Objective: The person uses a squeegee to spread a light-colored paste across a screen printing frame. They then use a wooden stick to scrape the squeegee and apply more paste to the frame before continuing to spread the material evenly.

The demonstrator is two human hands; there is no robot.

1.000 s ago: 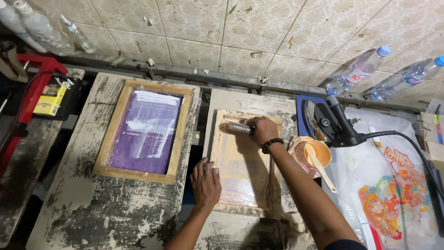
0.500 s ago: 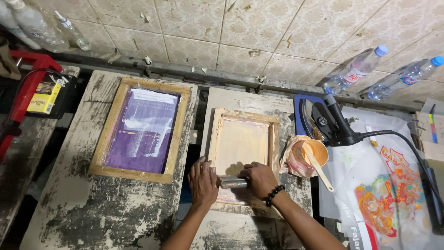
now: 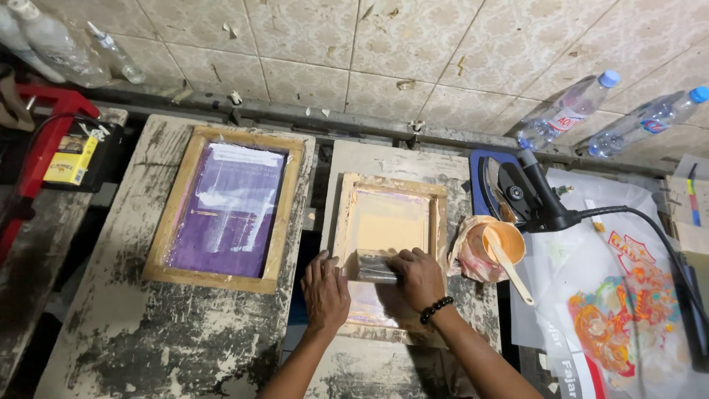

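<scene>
A small wooden screen frame [image 3: 439, 222] with a pale orange mesh lies on the middle board. My right hand [image 3: 417, 277], with a dark bead bracelet on the wrist, grips a squeegee [image 3: 375, 268] that stands across the mesh near the frame's middle. My left hand [image 3: 325, 292] rests on the frame's lower left edge, and its fingertips touch the left end of the squeegee. An orange cup of ink [image 3: 501, 242] with a pale spatula [image 3: 511, 272] in it stands just right of the frame.
A larger wooden frame with purple mesh [image 3: 225, 207] lies on the left board. A black heat tool [image 3: 528, 196] with a cable sits on the right, above a printed sheet [image 3: 613, 318]. Plastic bottles [image 3: 565, 111] lean against the tiled wall. A red clamp [image 3: 44, 148] stands far left.
My right hand has drawn the squeegee from the frame's far end down toward me, then slightly back up to the middle. My left hand has shifted up to the squeegee's end.
</scene>
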